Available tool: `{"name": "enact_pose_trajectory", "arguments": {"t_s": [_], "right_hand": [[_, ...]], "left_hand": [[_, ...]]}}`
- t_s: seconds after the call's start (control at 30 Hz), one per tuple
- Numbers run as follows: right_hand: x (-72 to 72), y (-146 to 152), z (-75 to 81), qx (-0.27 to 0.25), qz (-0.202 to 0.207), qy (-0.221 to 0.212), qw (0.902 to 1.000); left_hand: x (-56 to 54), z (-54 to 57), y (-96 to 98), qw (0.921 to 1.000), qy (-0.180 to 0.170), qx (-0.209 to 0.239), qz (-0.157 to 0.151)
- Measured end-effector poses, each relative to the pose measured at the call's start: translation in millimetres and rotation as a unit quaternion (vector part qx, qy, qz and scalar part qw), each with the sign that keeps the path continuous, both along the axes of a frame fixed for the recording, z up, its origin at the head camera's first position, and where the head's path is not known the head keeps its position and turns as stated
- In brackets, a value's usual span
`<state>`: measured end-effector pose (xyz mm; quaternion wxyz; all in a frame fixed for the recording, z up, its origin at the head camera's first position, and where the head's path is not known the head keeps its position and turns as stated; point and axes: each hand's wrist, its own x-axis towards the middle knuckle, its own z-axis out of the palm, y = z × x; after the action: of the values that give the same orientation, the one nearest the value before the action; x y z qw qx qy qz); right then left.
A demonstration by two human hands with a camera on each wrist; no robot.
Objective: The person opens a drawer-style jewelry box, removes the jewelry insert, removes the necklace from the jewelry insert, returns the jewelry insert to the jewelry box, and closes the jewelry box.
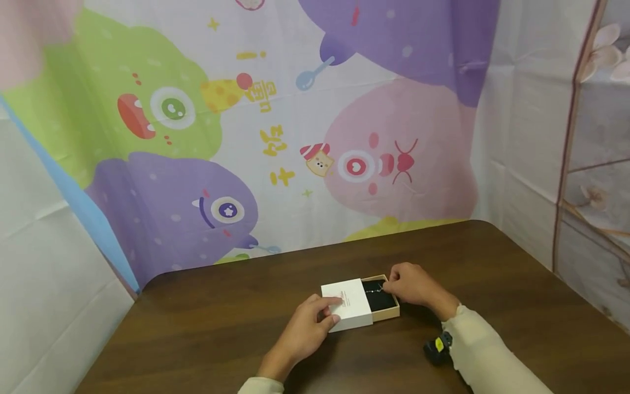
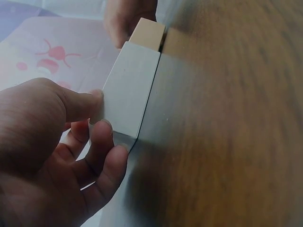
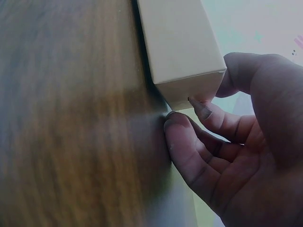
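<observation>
A white jewellery box sleeve (image 1: pixel 346 300) lies on the brown table, with a tan inner drawer (image 1: pixel 386 314) partly out of its right end. In the drawer a black pad (image 1: pixel 380 301) carries a thin silvery chain (image 1: pixel 372 291). My left hand (image 1: pixel 306 327) grips the sleeve's left end, one finger lying across its printed top. At the drawer's right end, my right hand (image 1: pixel 412 283) holds the end wall, a digit over the rim and fingertips against the outside (image 3: pixel 208 113). The part of the drawer inside the sleeve is hidden.
The dark wooden table (image 1: pixel 236 306) reaches back to a hanging cloth (image 1: pixel 285 219) printed with cartoon monsters. Pale curtains stand at both sides. A black strapped device (image 1: pixel 437 350) with a yellow mark sits at my right wrist.
</observation>
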<state>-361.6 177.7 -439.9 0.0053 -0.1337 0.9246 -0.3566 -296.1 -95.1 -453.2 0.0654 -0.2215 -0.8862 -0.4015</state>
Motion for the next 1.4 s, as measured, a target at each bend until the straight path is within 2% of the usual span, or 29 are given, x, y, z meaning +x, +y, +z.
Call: {"name": "enact_pose_trajectory", "arguments": {"t_s": [0.33, 0.63, 0.97, 1.2, 1.4], "right_hand": [[-4.4, 0.3, -1.0, -0.002, -0.002, 0.011, 0.9999], [-2.1, 0.4, -4.7, -0.001, -0.015, -0.019, 0.9997], [-2.2, 4.0, -4.0, 0.003, -0.011, -0.011, 0.9999], [-1.3, 5.6, -8.4, 0.007, -0.024, -0.022, 0.9994], [-2.7, 6.1, -6.6, 0.0, -0.021, 0.009, 0.9997]], "left_hand": [[0.1, 1.2, -0.8, 0.9999, 0.006, 0.013, -0.006], [5.0, 1.6, -2.0, 0.9999, -0.002, 0.01, -0.003], [0.7, -1.5, -0.8, 0.9999, 0.009, -0.009, -0.002], [3.9, -1.8, -0.6, 1.0, 0.0, -0.004, -0.006], [3.5, 0.2, -0.1, 1.0, 0.001, 0.003, -0.005]]}}
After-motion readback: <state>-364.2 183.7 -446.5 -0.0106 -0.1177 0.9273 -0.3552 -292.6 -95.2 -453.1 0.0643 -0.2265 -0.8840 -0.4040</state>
